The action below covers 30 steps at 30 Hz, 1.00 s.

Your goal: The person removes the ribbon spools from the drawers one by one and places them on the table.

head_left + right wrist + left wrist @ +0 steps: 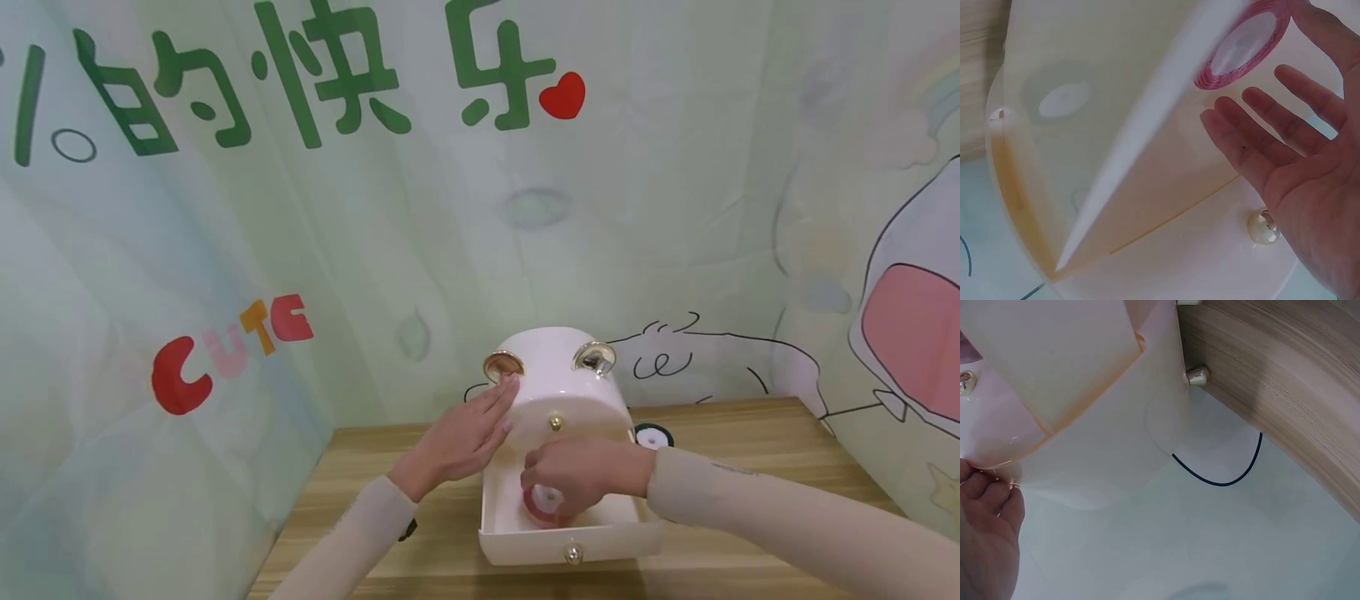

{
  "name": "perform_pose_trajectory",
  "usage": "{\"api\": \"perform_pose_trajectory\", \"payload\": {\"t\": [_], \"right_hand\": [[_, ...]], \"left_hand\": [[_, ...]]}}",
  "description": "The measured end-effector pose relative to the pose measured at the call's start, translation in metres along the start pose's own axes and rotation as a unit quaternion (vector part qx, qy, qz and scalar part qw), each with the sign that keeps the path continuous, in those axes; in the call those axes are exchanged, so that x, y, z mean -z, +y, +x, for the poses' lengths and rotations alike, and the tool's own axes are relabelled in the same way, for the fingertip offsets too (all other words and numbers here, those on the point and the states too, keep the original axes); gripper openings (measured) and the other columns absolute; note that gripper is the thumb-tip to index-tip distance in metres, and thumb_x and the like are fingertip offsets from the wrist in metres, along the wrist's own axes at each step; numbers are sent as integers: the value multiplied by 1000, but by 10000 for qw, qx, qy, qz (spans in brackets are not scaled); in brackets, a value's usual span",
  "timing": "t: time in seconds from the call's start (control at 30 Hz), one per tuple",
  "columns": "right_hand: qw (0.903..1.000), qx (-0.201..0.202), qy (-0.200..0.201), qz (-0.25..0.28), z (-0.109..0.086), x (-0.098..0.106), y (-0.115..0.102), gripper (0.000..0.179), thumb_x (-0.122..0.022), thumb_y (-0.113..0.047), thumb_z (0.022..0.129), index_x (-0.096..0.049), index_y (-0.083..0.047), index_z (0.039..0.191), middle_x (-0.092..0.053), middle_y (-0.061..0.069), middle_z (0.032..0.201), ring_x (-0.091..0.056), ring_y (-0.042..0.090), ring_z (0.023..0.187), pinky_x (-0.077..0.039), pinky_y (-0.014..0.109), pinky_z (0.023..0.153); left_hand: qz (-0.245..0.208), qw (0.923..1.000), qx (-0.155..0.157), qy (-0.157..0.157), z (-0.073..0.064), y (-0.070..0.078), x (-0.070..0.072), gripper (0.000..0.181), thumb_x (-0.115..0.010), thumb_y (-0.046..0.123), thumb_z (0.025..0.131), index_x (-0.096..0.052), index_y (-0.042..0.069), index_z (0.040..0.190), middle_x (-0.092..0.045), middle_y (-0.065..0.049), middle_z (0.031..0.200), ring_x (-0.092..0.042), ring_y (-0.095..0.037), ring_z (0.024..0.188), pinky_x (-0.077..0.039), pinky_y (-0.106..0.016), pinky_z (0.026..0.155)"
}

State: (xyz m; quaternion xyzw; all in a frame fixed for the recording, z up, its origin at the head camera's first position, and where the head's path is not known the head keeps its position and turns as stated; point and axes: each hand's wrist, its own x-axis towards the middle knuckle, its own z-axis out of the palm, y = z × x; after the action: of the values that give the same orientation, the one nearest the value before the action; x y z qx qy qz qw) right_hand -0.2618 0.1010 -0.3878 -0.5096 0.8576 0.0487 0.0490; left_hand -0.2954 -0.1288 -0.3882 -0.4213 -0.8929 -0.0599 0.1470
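Note:
A white storage box (555, 354) with rounded top and gold-rimmed ears stands on the table, its lower drawer (525, 546) pulled out. Inside the drawer is a pink ribbon roll (546, 500) with a white centre. My right hand (581, 471) reaches over the drawer beside this roll. In the right wrist view its fingers are extended and spread, and the thumb lies by the rim of the ribbon roll (1244, 47). My left hand (465, 433) rests with fairly straight fingers against the box's upper left side, below one ear. Its fingertips touch the box edge in the left wrist view.
A dark green roll (654, 436) with a white centre lies on the wooden table (720, 429), right of the box. Gold knobs (573, 553) stick out from the drawer fronts. A printed cloth (450, 250) hangs close behind the table and along its sides.

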Motion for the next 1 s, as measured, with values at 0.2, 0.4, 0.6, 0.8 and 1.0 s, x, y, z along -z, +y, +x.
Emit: {"api": "perform_pose_trajectory", "payload": {"t": [0.2,0.4,0.6,0.8,1.0], "right_hand": [[9995,291,-157,10,8,-3,7,42,-92,-30,80,-76,-27,119,-73,-9,111,-62,1,94,-54,17,90],[9987,346,-360,-70,12,0,8,42,-92,-29,79,-76,-30,118,-75,-10,106,-61,0,90,-52,16,88],[9982,130,-574,-98,17,3,5,48,-92,-29,79,-75,-32,124,-74,-10,107,-60,1,88,-55,20,90],[9972,-32,-750,0,21,5,3,50,-93,-31,78,-75,-33,124,-75,-11,110,-60,2,89,-56,23,92],[9968,-143,-782,120,21,5,3,49,-93,-33,77,-75,-34,123,-75,-13,110,-60,2,89,-56,23,93]], "left_hand": [[20,10000,6,-23,0,2,0,61,-40,32,113,-28,3,166,-31,-12,173,-37,-28,159,-43,-45,123],[25,10000,-37,19,0,1,0,61,-41,31,113,-29,2,165,-32,-13,172,-37,-28,158,-43,-45,123],[49,10000,-24,15,0,2,1,61,-42,30,113,-29,2,165,-32,-13,172,-37,-28,158,-42,-44,124],[103,9999,-4,9,0,3,2,61,-42,31,113,-29,2,165,-32,-13,172,-38,-28,158,-43,-44,123],[159,9999,-14,23,-1,2,1,61,-42,30,113,-29,2,165,-32,-13,172,-38,-28,158,-44,-44,122]]}}
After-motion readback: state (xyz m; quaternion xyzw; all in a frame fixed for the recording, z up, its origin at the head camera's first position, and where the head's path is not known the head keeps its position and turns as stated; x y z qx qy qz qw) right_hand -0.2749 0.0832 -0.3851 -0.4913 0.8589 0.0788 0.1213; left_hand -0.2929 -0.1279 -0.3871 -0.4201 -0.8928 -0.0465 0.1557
